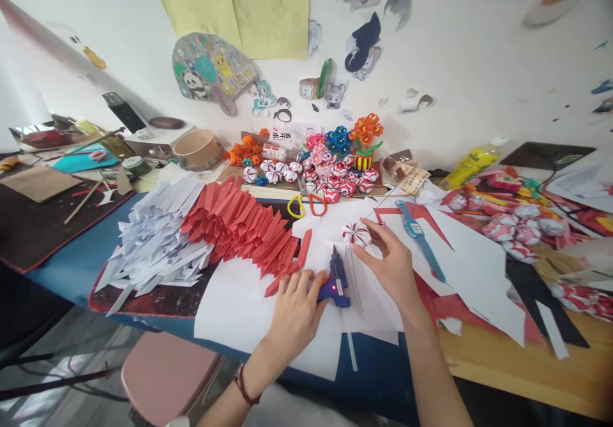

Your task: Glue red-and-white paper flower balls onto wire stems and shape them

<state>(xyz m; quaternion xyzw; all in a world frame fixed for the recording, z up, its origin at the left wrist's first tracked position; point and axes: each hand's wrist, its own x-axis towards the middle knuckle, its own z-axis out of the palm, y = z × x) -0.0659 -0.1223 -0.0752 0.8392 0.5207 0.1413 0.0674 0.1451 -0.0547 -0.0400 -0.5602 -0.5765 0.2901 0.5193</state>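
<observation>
My left hand (pixel 297 299) is closed round the handle side of a small blue glue gun (pixel 339 284), whose dark nozzle points away from me over the white paper. A small red light glows on the gun. Its handle is mostly hidden by my fingers. Between the thumb and fingers of my right hand (pixel 387 254) is a round red-and-white folded paper ball (pixel 355 234), just beyond the nozzle. Red folded paper strips (pixel 244 223) lie in a long pile beside my left hand, with some strips close to its fingers.
White folded paper strips (pixel 160 235) are heaped at left. Yellow-and-red-handled scissors (pixel 307 205) lie ahead. Finished paper balls (pixel 338 181) and craft flowers (pixel 366 128) stand along the wall. A blue watch-like band (pixel 421 239) and white sheets (pixel 472 267) lie at right.
</observation>
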